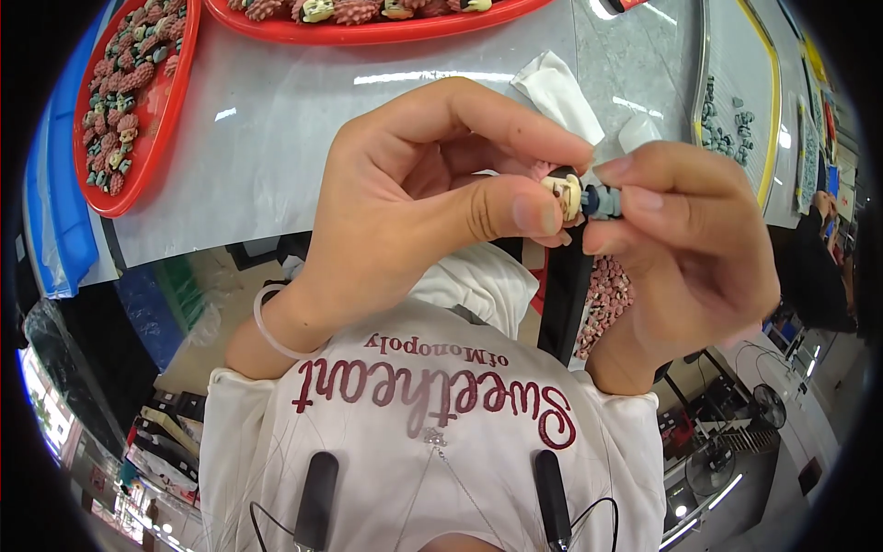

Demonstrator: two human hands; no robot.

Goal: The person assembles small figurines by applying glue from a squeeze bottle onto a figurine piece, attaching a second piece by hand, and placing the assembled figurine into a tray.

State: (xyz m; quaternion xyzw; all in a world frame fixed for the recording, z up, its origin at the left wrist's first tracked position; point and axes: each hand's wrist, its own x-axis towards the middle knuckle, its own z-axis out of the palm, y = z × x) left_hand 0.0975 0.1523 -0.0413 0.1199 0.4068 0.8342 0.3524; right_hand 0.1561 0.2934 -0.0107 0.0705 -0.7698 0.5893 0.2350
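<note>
Between the thumb and fingers of my left hand point(395, 184) is a small figurine head point(562, 190) with a cream face, dark band and pink hair. My right hand point(699, 221) pinches a tiny blue-grey figurine body point(604, 201) by its far end. Head and body meet at the neck, the body lying sideways to the right of the head. Whether they are joined or only touching I cannot tell. Both hands are raised over the near edge of the table, fingertips almost together. My left fingers cover much of the pink hair.
Red trays of pink-haired heads stand at left point(129, 110) and far middle point(386, 35). Blue-grey bodies point(727, 129) lie in a yellow-edged tray at right. A white cloth point(558, 92) rests on the grey table point(267, 120). Pink pieces point(607, 294) sit below the edge. Another person point(819, 258) is far right.
</note>
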